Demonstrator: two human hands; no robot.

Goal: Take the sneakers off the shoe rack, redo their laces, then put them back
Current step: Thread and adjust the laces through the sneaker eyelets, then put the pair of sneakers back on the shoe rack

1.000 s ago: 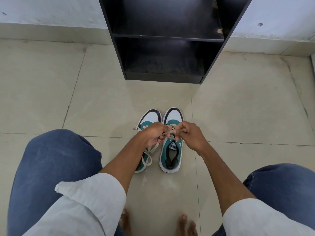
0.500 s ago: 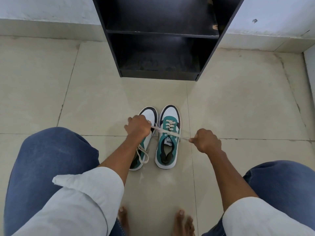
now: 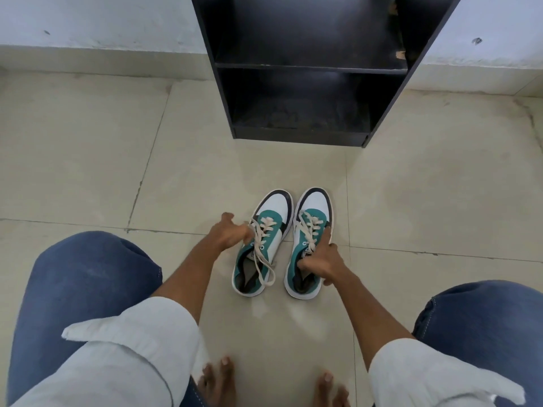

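Two teal, white and black sneakers stand side by side on the floor, toes toward the black shoe rack (image 3: 299, 139). The left sneaker (image 3: 271, 211) has a loose cream lace trailing over its opening. My left hand (image 3: 230, 233) is blurred; its fingers curl against that sneaker's left side by the lace, thumb sticking out. The right sneaker (image 3: 314, 205) is laced up its front. My right hand (image 3: 321, 259) grips its tongue and collar, fingers in the opening.
The rack's two visible shelves hold nothing and stand against a white wall. Beige floor tiles surround the sneakers. My knees in blue jeans flank the scene, and my bare toes (image 3: 219, 377) rest on the floor behind the sneakers.
Both hands let go of the stretched lace of the right sneaker. My left hand dropped onto the left sneaker and my right hand came in onto the right sneaker's collar.
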